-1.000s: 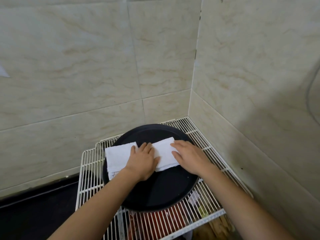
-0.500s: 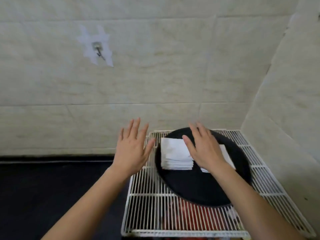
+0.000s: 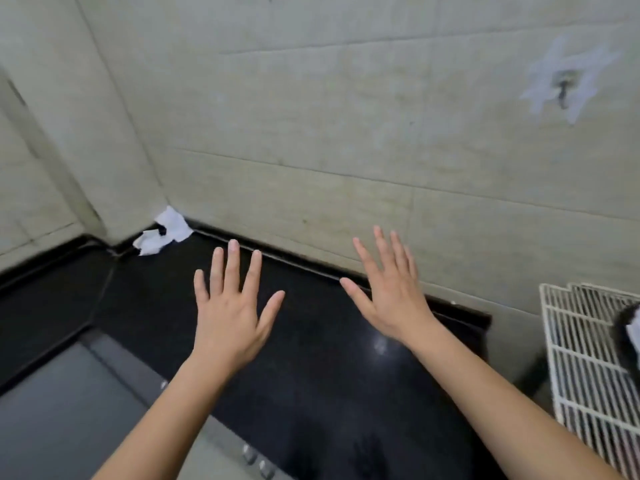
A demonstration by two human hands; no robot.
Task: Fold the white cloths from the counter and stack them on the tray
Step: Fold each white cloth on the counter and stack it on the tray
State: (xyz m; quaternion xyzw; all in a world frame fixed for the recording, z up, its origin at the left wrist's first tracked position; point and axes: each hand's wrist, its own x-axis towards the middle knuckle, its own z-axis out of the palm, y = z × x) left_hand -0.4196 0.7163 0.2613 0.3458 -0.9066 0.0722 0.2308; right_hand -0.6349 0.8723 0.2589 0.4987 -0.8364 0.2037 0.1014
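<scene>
Both my hands hover over the black counter (image 3: 311, 368) with fingers spread and nothing in them. My left hand (image 3: 232, 306) is near the middle of the view, my right hand (image 3: 391, 292) a little to its right. A crumpled white cloth (image 3: 164, 235) lies in the far left corner of the counter against the tiled wall, well beyond my left hand. At the right edge, a sliver of the black tray (image 3: 627, 327) shows on the white wire rack (image 3: 588, 358), with a bit of folded white cloth (image 3: 635, 329) on it.
A grey stove top (image 3: 69, 410) with small knobs (image 3: 254, 459) fills the lower left. Tiled walls (image 3: 346, 116) close the back and left sides. A metal hook (image 3: 564, 88) is fixed high on the wall at the right.
My view has swung left from the tray to the counter. Both hands left the folded cloths on the tray and now hover open over the black counter.
</scene>
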